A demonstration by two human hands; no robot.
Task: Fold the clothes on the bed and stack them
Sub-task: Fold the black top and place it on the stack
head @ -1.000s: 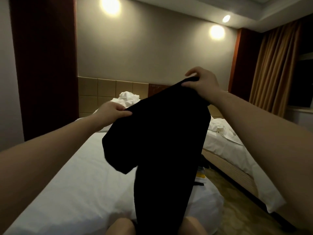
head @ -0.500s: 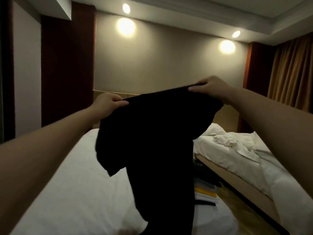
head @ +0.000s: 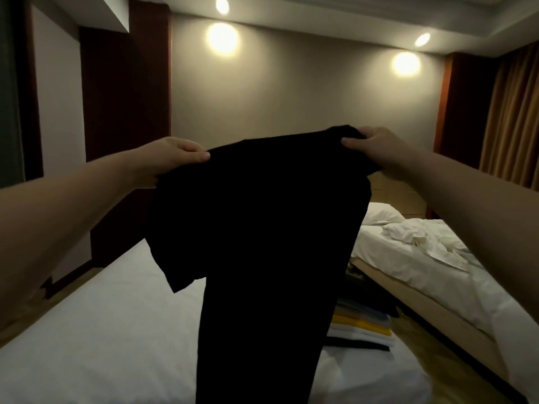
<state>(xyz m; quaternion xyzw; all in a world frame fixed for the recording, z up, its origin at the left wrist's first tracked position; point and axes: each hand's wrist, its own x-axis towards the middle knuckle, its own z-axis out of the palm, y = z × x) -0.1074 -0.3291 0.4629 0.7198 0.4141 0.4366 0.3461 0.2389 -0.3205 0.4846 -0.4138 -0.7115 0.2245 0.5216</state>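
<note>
A black garment hangs in the air in front of me, stretched between both hands above the white bed. My left hand pinches its upper left edge. My right hand grips its upper right corner, bunched under the fingers. A short flap hangs on the garment's left and a long part drops down to the bottom of the view. Behind it, on the bed's right edge, lies a stack of folded clothes in grey, yellow, white and black, partly hidden by the garment.
A second bed with rumpled white sheets stands to the right, across a narrow strip of wooden floor. Dark wood panels stand at the left, a beige wall with lamps is ahead, and curtains hang far right.
Both hands have spread a little wider, pulling the garment's top edge flatter and more level. The view has tilted upward, showing more ceiling and less bed.
</note>
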